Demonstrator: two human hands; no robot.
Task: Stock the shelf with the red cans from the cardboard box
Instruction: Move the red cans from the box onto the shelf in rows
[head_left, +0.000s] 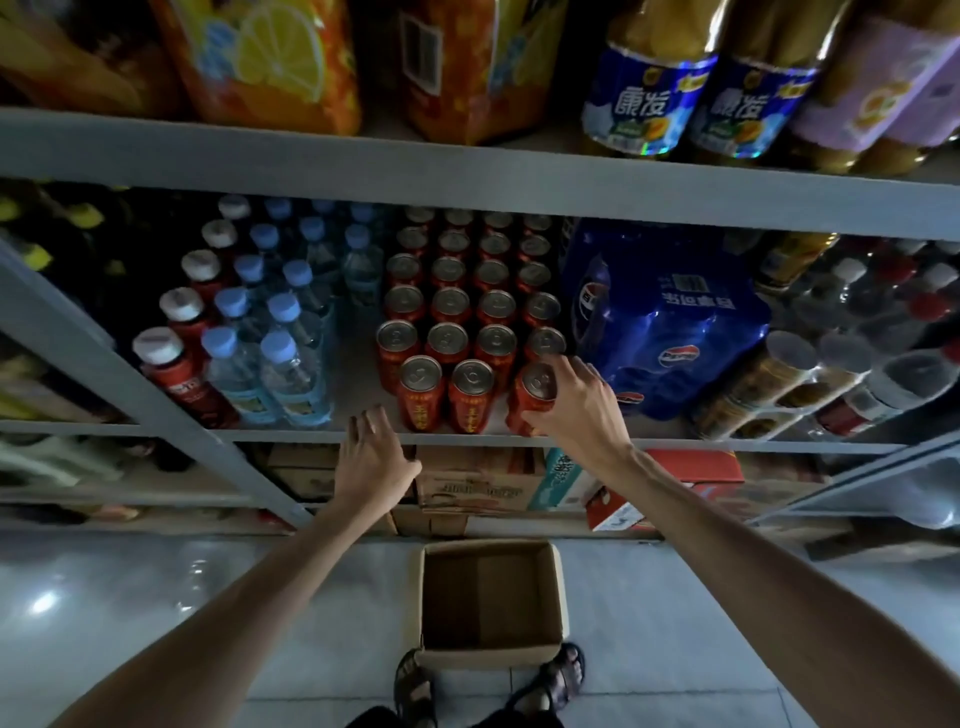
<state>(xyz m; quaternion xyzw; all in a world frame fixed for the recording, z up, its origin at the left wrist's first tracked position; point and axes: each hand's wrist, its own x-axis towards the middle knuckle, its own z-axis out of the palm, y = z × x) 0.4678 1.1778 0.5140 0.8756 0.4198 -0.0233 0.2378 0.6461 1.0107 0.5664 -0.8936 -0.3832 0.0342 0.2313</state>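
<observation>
Standing at the grey shelf (356, 379), the person has the cardboard box (488, 656) open-topped on the floor, just ahead of their sandalled feet (563, 675). A blue wrapped pack (665, 312) sits right of the red cans (467, 306), which stand upright in rows on that shelf, with water bottles (283, 358) to their left. The right hand (571, 405) curls round the front-right can (535, 384) near the shelf's front edge. The left hand (371, 457) hovers at the edge, fingers loosely spread, holding nothing.

Shelf (291, 435) bears red cans (449, 304), water bottles (283, 358); floor (208, 623) bears cardboard box (488, 597).
</observation>
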